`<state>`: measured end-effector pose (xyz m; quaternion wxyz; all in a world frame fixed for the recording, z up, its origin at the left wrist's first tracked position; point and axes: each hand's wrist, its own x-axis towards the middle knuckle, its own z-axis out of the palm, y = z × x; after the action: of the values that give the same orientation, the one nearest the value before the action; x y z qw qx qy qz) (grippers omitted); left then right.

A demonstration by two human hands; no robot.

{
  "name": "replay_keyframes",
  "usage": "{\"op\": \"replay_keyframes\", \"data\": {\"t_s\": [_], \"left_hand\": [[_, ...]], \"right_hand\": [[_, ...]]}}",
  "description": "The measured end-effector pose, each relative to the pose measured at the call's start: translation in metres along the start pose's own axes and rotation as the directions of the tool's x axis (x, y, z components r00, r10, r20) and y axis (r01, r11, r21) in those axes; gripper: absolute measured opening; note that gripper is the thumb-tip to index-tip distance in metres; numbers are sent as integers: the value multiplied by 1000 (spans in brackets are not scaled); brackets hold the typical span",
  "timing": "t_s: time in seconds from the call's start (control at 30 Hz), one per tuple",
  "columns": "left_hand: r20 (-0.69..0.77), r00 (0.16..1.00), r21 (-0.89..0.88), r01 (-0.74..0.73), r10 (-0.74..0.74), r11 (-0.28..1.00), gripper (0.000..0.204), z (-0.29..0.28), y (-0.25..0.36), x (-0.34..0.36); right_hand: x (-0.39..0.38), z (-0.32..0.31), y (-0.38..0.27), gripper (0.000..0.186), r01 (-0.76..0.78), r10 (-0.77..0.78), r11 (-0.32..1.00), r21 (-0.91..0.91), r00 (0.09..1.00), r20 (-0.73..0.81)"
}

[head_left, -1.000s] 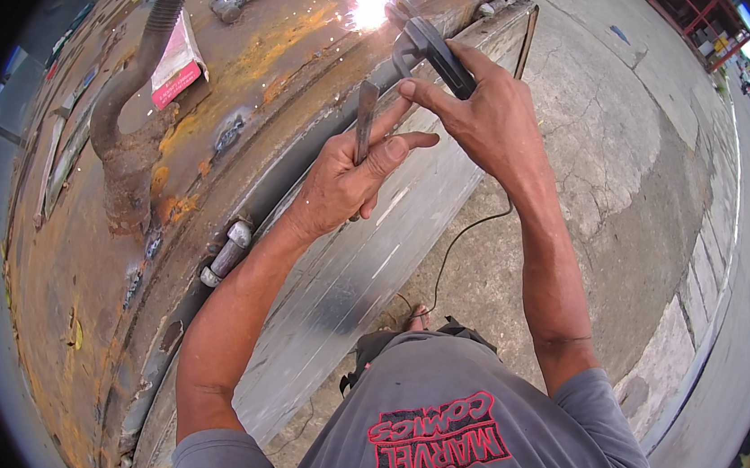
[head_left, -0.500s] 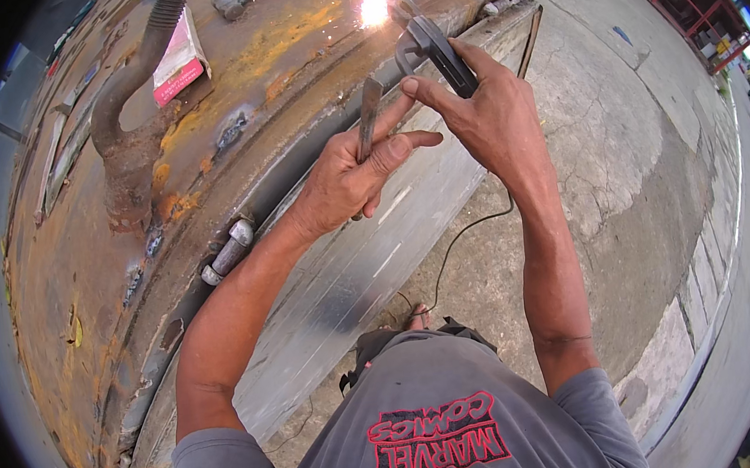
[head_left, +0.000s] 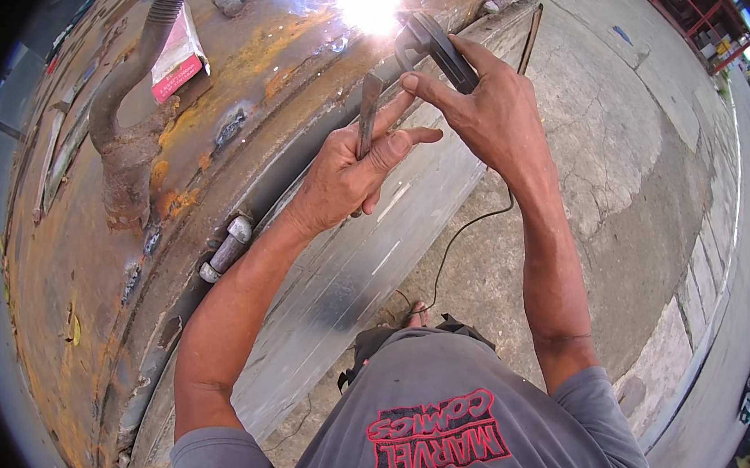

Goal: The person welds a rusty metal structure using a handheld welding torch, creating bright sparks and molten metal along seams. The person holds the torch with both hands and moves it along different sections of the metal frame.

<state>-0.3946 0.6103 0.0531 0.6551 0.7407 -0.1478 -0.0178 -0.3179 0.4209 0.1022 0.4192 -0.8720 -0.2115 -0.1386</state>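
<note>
My right hand (head_left: 501, 122) grips a black welding electrode holder (head_left: 443, 54), thumb and fingers wrapped around its handle. Just beyond the holder's jaws, a blinding white welding arc (head_left: 370, 0) burns at the far edge of the rusty steel plate (head_left: 288, 80); its glare hides the rod tip and the joint. In my left hand (head_left: 343, 181) is a flat, narrow metal tool (head_left: 370, 113), possibly a chisel, pointing up between the fingers. The left index finger reaches to the right thumb, close to the holder; whether they touch I cannot tell.
A bent rusty pipe (head_left: 125, 172) rises from the plate beside a pink and white box (head_left: 183, 65). A short metal cylinder (head_left: 227, 250) sits at the plate's near edge, above a grey side panel (head_left: 344, 282). A black cable (head_left: 449, 249) hangs over the concrete floor (head_left: 621, 165).
The arc's glare has grown larger and brighter, with more bluish smoke to its left. Both hands stay almost where they were. A white car at the far right has moved lower in view.
</note>
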Motion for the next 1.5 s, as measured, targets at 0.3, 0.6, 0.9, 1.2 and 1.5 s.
{"op": "replay_keyframes", "data": {"t_s": [0.3,0.6,0.9,1.2,1.5], "left_hand": [[-7,1000,-35,-2,2,999,65,1,-1,0],[-13,1000,-12,6,-6,1000,65,1,0,-1],[-9,1000,-20,3,-3,1000,64,0,-1,-1],[-9,1000,-45,-3,2,999,64,0,-1,0],[-18,1000,-25,2,-3,1000,65,0,0,-1]], "right_hand": [[0,-1,-2,65,-10,10,1000,-1,1000,8],[1,0,1,65,15,-15,1000,-12,1000,9],[2,1,3,67,4,-4,1000,4,1000,16],[2,1,2,64,32,-32,999,-20,999,5],[3,1,0,66,-9,9,1000,2,999,40]]}}
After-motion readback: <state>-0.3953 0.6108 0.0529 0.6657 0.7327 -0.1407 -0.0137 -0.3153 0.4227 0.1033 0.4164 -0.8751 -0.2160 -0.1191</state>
